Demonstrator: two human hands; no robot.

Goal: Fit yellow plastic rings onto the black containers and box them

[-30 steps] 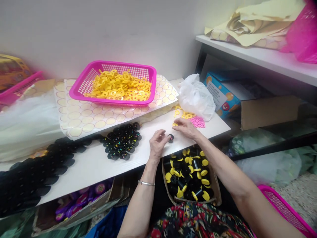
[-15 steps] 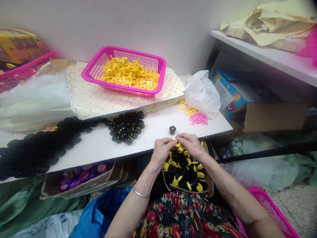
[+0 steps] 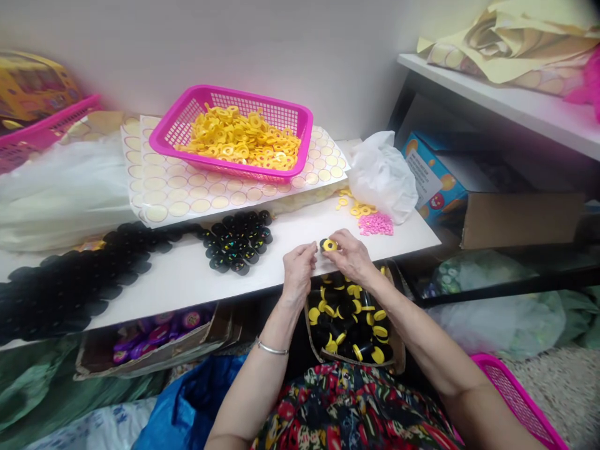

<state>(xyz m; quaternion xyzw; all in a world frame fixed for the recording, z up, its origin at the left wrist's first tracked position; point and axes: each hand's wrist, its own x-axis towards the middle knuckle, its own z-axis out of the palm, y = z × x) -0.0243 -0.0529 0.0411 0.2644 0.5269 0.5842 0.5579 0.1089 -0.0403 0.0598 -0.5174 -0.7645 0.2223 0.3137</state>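
Note:
My right hand (image 3: 351, 253) pinches a yellow plastic ring (image 3: 330, 245) with a hole in its middle, held at the top of a small round black container (image 3: 322, 244) near the table's front edge. My left hand (image 3: 300, 265) is just to the left, its thumb and fingers pressed together; what they hold, if anything, is too small to name. Below both hands, a cardboard box (image 3: 399, 350) contains black cylinders with yellow caps (image 3: 359, 351). Pink small pieces (image 3: 375, 224) lie in a pile to the right, beside loose yellow rings (image 3: 363, 209).
Behind, a pink basket (image 3: 229, 170) of yellow rings stands on printed sticker sheets (image 3: 159, 197). Many black containers (image 3: 237, 244) cluster on the white table (image 3: 187, 287). A white plastic bag (image 3: 384, 178) and an open blue carton (image 3: 424, 172) are at the right, under a shelf (image 3: 497, 103).
My right hand has moved up and forward, bringing the yellow ring to the black container. My left hand has come apart from it, moving left and slightly up.

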